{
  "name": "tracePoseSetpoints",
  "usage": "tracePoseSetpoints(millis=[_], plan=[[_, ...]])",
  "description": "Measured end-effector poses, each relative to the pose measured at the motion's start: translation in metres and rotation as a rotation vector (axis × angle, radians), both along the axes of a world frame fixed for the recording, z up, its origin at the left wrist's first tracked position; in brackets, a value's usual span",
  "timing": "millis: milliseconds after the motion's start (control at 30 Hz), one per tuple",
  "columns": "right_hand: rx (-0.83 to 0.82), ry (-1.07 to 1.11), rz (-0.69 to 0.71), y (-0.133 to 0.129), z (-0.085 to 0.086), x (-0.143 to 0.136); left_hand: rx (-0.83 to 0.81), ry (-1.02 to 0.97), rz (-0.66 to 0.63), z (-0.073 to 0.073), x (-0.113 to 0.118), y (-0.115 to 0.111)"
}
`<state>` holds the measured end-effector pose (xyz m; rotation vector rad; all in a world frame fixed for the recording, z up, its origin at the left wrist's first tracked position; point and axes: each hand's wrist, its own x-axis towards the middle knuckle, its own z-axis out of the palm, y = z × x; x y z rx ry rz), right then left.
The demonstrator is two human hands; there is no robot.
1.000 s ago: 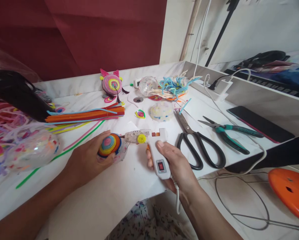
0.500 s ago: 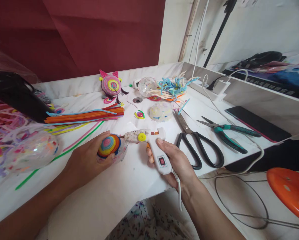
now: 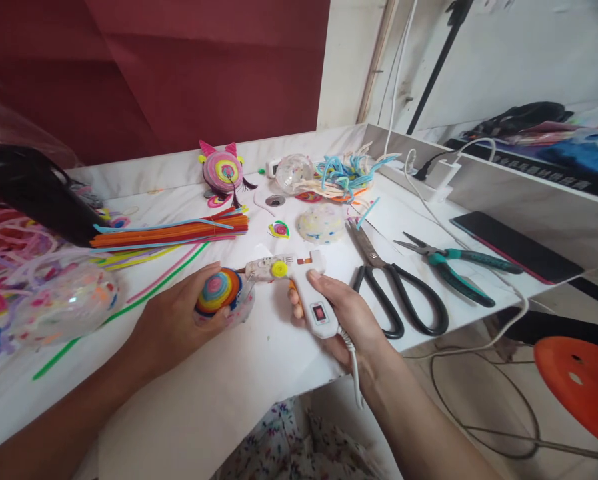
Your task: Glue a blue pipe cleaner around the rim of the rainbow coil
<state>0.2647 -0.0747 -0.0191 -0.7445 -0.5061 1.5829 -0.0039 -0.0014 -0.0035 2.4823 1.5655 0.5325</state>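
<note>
My left hand [image 3: 183, 313] is closed around a clear plastic dome [image 3: 243, 308] whose top is covered by a coil of pipe cleaners [image 3: 219, 291] in pink, blue, yellow, orange and dark blue rings. Wrapped round the handle of a white hot glue gun [image 3: 303, 290] is my right hand [image 3: 343, 307]. The gun's nozzle points left and meets the right edge of the coil, beside my left fingers. A yellow disc sits on the gun's side, and its red switch faces up. My left fingertips partly hide the coil.
Black-handled scissors [image 3: 401, 293] and green-handled pliers [image 3: 453, 263] lie to the right, near a phone [image 3: 516, 247]. Behind are a speckled dome [image 3: 321, 224], a pink pipe-cleaner figure [image 3: 222, 170] and a bundle of orange pipe cleaners [image 3: 179, 230]. An orange stool [image 3: 579, 387] stands below right.
My right hand and the glue gun have shifted slightly left, with the nozzle moving along the coil's edge. My left hand keeps its hold on the dome.
</note>
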Motion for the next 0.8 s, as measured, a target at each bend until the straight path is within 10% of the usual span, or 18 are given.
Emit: tracePoseSetpoints(millis=[800], plan=[[-0.072,-0.017,-0.024,-0.038,0.002,0.005,0.020,0.029,0.014,-0.002,-0.001,-0.001]])
